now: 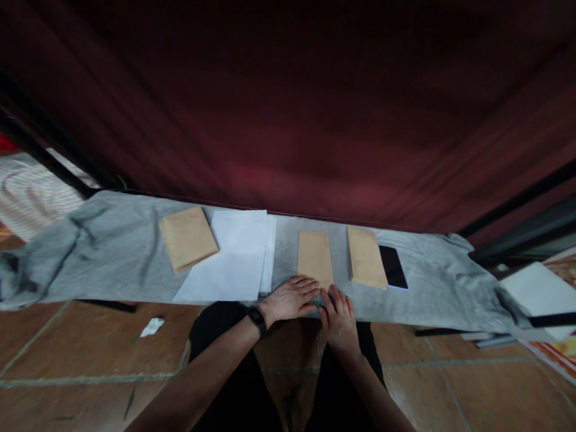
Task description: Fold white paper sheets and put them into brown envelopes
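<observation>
Hands first: my left hand (291, 298) lies flat, fingers spread, its fingertips on the near end of the middle envelope (315, 258); my right hand (338, 315) lies flat too, just beside that same near edge, on the grey cloth (112, 252). Neither grip closes on anything; both palms are open and pressing down, which I judge is to smooth or steady the envelope against the soft cloth. A black watch (257, 319) sits on the left wrist.

Taking that middle envelope as landmark: it lies lengthwise on the worktop. Just to its right lies a second tan envelope (366, 257), with a dark phone (393, 267) touching its far side. To the left spreads a stack of white paper (234, 258), and overlapping its left corner, a tilted third envelope (188, 238). Behind everything hangs a dark red curtain (288, 120). On the tiled floor (90, 348), left of my knees, lies a paper scrap (153, 326).
</observation>
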Demonstrator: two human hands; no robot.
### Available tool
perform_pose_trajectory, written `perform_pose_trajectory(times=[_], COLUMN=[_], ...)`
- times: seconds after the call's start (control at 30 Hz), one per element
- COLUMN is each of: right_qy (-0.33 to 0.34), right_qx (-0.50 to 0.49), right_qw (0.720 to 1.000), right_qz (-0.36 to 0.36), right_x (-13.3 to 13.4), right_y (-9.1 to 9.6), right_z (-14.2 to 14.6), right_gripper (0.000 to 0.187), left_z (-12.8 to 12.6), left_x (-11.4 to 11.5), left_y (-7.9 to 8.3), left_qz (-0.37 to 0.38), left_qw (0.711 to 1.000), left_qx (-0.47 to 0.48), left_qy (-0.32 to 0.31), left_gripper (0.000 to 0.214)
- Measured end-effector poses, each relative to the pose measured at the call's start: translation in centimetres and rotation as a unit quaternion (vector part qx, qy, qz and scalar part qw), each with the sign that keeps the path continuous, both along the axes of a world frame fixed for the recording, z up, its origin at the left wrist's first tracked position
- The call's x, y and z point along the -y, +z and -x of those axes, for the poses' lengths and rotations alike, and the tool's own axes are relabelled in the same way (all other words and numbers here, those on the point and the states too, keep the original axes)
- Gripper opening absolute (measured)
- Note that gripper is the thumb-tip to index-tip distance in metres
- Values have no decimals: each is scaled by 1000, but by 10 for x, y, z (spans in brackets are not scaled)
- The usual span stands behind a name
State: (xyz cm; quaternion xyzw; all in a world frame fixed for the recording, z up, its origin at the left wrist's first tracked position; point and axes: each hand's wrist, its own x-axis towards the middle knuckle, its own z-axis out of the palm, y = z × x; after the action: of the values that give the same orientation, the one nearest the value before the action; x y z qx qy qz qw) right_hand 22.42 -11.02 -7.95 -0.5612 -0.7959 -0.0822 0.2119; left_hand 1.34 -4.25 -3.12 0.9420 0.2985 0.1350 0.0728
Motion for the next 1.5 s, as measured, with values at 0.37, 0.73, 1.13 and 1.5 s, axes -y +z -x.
perform_pose_trajectory(times=[0.37, 0.73, 1.13, 1.5], right_qy=[3, 0, -10, -24], right_qx=[7, 10, -9, -56], right_qw=[1000, 1000, 1000, 998], right_qz=[27, 24, 26, 25], right_x=[0, -1, -1, 0], right_y=[2, -6, 1, 10], right_z=[-7, -2, 1, 6], right_gripper=[52, 54, 50, 47], left_z=[5, 1, -37, -80], left_x=[-7, -7, -46, -99], left_y=[-4, -3, -20, -17], left_qz=[-3, -13, -16, 34], left_qw=[998, 997, 992, 973], left_qx=[23, 23, -25, -70], left_qy=[63, 71, 124, 219], left_gripper=[39, 32, 47, 57])
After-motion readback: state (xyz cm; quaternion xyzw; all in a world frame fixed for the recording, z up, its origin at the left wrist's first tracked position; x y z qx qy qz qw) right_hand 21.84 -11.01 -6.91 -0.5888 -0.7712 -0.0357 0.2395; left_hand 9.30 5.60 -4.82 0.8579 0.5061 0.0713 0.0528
